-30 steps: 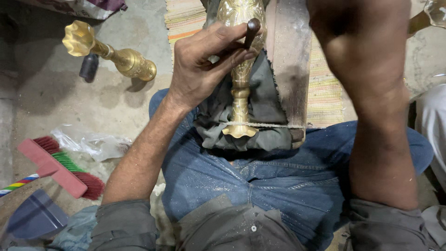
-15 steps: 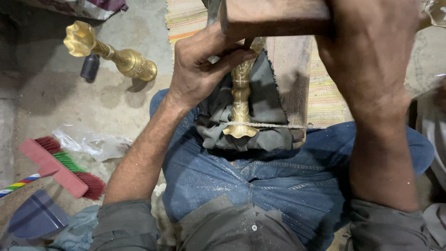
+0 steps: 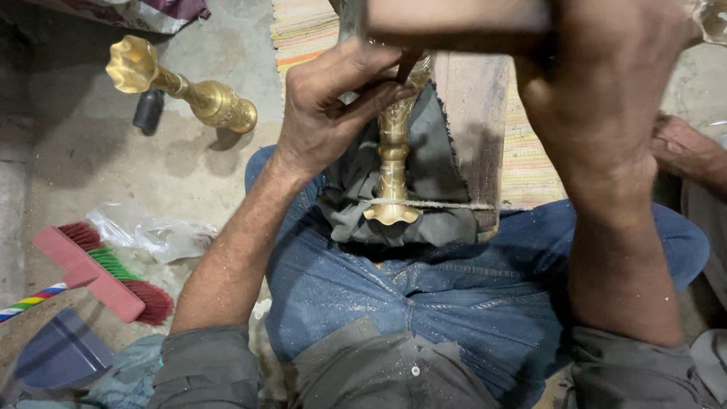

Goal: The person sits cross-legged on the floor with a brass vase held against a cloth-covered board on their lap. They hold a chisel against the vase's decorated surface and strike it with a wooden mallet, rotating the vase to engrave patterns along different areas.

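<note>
1. Head view: brass stand [image 3: 394, 163] lies on grey cloth [image 3: 443, 163] over a wooden block [image 3: 477, 113] in the person's lap, tied down by a cord [image 3: 447, 204] across its lower end.
2. Long axis of the stand runs away from the body, nearly straight up the picture; its flared scalloped foot points toward the belly, and the upper end is hidden under the hands.
3. Left hand [image 3: 329, 113] is the nearer one to the stand: it sits just left of the upper stem, fingers curled narrow and pinching a thin dark tool [image 3: 405, 68] whose tip points down at the brass. Stand lies to the right of and below these fingers.
4. Right hand [image 3: 606, 83] is raised above the stand's far end, closed round a wooden piece [image 3: 454, 23], likely a mallet or handle; too blurred to say which. Not touching the brass.
5. Blue jeans [image 3: 424, 295] under the block carry fine metal dust.
6. Second brass stand [image 3: 182, 87] lies on the floor, well apart to the left.
7. Brush [image 3: 98, 276] and plastic bag [image 3: 155, 235] lie lower left; another person's hand [image 3: 685, 151] at the right edge.
</note>
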